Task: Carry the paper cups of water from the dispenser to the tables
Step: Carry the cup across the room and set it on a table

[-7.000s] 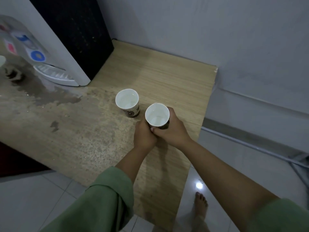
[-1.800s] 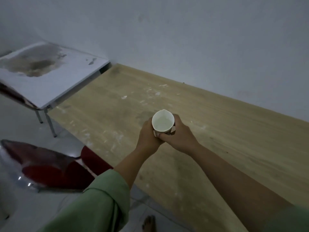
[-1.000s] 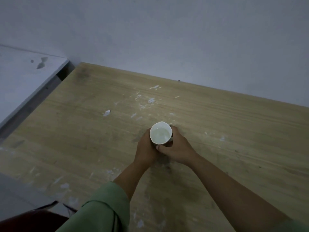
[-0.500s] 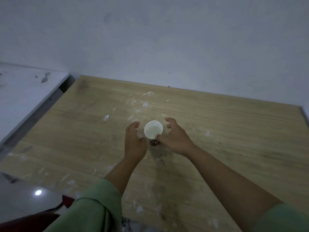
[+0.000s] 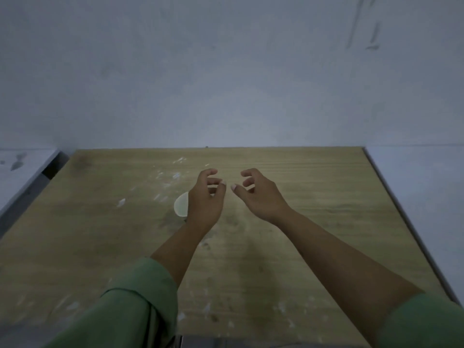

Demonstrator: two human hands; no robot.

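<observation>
Cup [image 5: 181, 204] mostly hidden behind left hand [image 5: 206, 202]; only a left sliver of the rim and inside shows. Cup base, outer print and water level can't be read. Can't tell if the left hand touches the cup or just sits in front of it. Whole frame dim and soft; white flecks [image 5: 177, 176] on the surface [image 5: 326, 197] too small to identify. Surface near edge cut off by the bottom border, partly covered by both sleeves [image 5: 130, 317]. Right sleeve cropped at the bottom-right corner. White table [image 5: 20, 167] at far left cut by the frame edge, dark marks on it unclear. Wall smudges top right blurry.
</observation>
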